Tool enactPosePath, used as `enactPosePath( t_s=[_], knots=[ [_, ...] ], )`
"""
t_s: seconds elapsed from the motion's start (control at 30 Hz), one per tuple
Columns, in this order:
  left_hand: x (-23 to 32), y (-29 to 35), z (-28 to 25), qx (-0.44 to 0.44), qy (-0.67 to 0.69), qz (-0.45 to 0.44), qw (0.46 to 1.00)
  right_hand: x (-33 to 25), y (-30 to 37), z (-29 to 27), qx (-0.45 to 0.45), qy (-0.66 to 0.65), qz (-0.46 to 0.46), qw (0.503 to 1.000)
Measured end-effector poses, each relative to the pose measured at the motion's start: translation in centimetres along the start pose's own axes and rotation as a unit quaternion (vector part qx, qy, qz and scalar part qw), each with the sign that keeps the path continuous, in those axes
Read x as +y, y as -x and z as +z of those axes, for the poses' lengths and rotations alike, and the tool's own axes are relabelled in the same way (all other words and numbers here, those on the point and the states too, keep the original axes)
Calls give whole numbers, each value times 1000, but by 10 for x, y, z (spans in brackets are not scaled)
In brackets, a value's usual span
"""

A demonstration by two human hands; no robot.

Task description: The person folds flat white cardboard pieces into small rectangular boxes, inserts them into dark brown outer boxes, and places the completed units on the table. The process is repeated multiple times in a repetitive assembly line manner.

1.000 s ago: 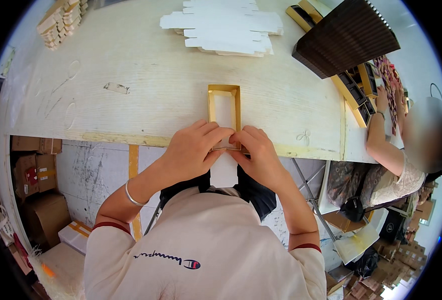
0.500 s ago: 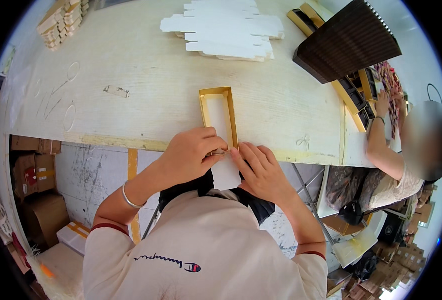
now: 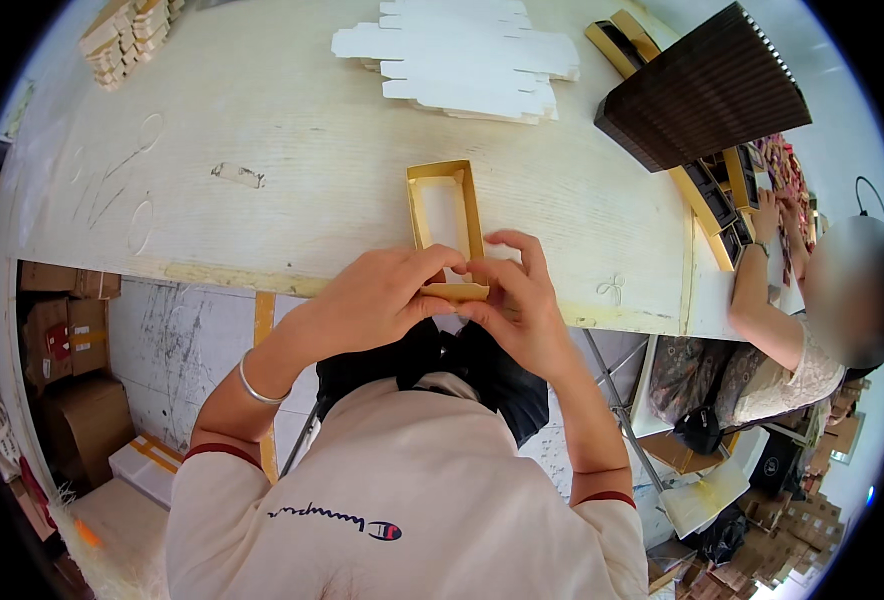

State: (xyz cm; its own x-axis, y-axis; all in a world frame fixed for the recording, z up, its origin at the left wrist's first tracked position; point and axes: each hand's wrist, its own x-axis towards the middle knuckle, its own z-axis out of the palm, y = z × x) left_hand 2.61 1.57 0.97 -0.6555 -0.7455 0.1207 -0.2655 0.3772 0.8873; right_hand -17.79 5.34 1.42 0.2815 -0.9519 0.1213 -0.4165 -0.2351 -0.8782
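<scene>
A narrow, open-topped cardboard box (image 3: 473, 212), gold outside and on its rims with a white floor, lies lengthwise at the table's front edge. Its near end wall stands upright. My left hand (image 3: 372, 298) pinches this wall at its left part, forefinger over the top and thumb on the outer face. At the near right corner my right hand (image 3: 522, 300) does the same, its thumb low on the outside and its other fingers curled or raised. Both hands almost meet there, and the fingertips partly hide the inside of that end.
Flat white die-cut card blanks (image 3: 462, 55) are stacked at the back of the table (image 3: 292, 210). A tall dark ribbed stack (image 3: 702, 90) stands at the back right, beside gold boxes with black inserts (image 3: 707, 195). Folded pieces (image 3: 127, 40) lie back left. A co-worker (image 3: 782, 310) sits at the right.
The white flap that hung from the box's near end toward me is folded up, and a gold end wall now shows. My right hand has moved up onto that wall.
</scene>
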Motion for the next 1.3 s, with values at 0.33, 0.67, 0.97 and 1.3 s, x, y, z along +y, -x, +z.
enactPosePath(
  t_s=[0.33, 0.67, 0.97, 1.3],
  knots=[
    [-2, 6, -8, -21, -211, 101, 972, 23, -4, -9, -11, 209, -199, 957],
    [-12, 12, 17, 91, -112, 46, 989, 4, 2, 9, -40, 0, -16, 999],
    [-11, 11, 6, 65, -20, 53, 996, 10, 6, 14, 4, -10, -42, 999],
    [-15, 10, 7, 91, 21, -7, 996, 5, 2, 26, 63, 46, -24, 997]
  ],
)
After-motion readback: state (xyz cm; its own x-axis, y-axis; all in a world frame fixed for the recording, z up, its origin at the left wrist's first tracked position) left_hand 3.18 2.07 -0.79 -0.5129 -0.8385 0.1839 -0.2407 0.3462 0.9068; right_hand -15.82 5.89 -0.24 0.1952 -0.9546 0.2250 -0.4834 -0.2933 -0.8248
